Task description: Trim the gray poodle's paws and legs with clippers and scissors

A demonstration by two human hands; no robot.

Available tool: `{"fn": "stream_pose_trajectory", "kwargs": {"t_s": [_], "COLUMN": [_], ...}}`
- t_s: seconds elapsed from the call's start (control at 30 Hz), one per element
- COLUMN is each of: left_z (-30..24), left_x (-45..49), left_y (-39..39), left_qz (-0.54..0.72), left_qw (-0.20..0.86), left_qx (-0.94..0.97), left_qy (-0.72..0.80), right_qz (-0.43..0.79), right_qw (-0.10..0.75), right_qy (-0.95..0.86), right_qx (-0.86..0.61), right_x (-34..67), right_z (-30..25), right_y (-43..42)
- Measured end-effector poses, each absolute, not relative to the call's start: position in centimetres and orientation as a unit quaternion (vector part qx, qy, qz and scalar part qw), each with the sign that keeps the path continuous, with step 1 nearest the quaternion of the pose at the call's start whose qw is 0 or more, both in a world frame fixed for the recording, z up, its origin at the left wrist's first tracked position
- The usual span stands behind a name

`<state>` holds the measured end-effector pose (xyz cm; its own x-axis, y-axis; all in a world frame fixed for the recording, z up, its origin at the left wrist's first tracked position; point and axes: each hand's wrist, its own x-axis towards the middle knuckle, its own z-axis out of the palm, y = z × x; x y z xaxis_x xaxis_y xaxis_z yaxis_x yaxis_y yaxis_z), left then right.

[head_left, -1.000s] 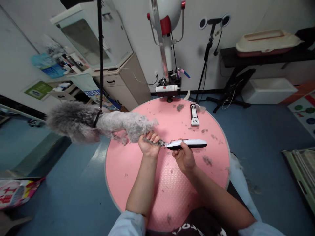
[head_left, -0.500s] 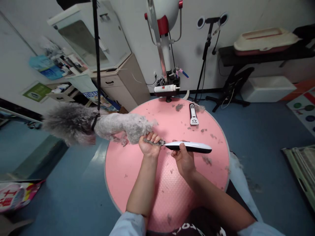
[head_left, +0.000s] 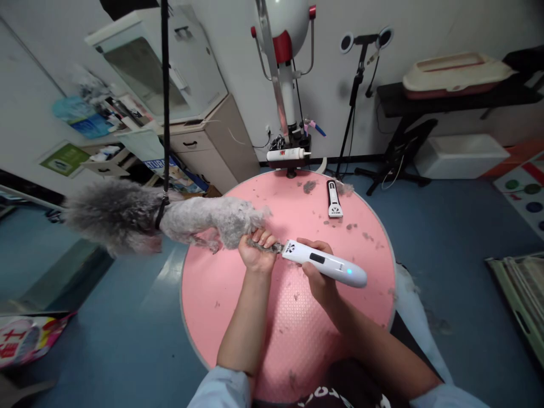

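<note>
A small grey dog (head_left: 187, 218) stands at the left side of the round pink table (head_left: 263, 334), its fluffy head over the table's edge, a black leash (head_left: 165, 102) running up from its collar. My left hand (head_left: 255, 249) is closed round one of the dog's paws. My right hand (head_left: 317, 272) grips a white electric clipper (head_left: 325, 263), whose blade end touches the paw held in my left hand. The clipper's top face with a dark button and a blue light faces up.
A second clipper (head_left: 334, 199) lies at the table's far side, near a white tube (head_left: 287, 154) and tufts of cut fur. Behind stand a dryer on a stand (head_left: 283, 68), a cabinet (head_left: 204, 136), a black stand (head_left: 355, 96) and a bench with a tray (head_left: 454, 71).
My right hand has rolled the clipper so its top face shows, with the rear end swung lower. The dog and my left hand have stayed nearly still.
</note>
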<state>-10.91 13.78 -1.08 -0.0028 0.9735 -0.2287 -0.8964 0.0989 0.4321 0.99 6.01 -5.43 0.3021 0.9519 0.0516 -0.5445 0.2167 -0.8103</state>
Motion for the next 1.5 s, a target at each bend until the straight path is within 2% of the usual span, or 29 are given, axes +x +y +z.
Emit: {"fn": "stream_pose_trajectory", "kwargs": {"t_s": [0.17, 0.3, 0.43, 0.67, 1.0, 1.5], "left_z": [-1.1, -1.3, -1.5, -1.6, -1.7, -1.1], "left_x": [-10.9, -11.1, -11.2, -11.2, -11.5, -11.4], "left_y": [13.8, 13.9, 13.9, 13.7, 13.9, 13.9], "left_qz": [0.665, 0.655, 0.656, 0.642, 0.642, 0.637], "left_qw": [0.71, 0.725, 0.721, 0.738, 0.743, 0.737], "left_qx": [0.059, 0.047, 0.062, 0.099, 0.077, 0.089], "left_qy": [0.225, 0.206, 0.212, 0.18, 0.174, 0.208], "right_qz": [0.567, 0.642, 0.657, 0.732, 0.644, 0.596], "right_qw": [0.714, 0.675, 0.678, 0.602, 0.686, 0.695], "right_qy": [-0.276, -0.241, -0.134, -0.075, -0.182, -0.248], "right_qx": [-0.304, -0.272, -0.302, -0.31, -0.284, -0.317], "right_x": [1.4, 2.2, 3.1, 3.0, 2.1, 2.0], "right_z": [-5.1, -5.0, -5.3, -4.8, -5.4, -5.2], "right_y": [6.5, 7.3, 8.9, 10.2, 8.6, 7.7]}}
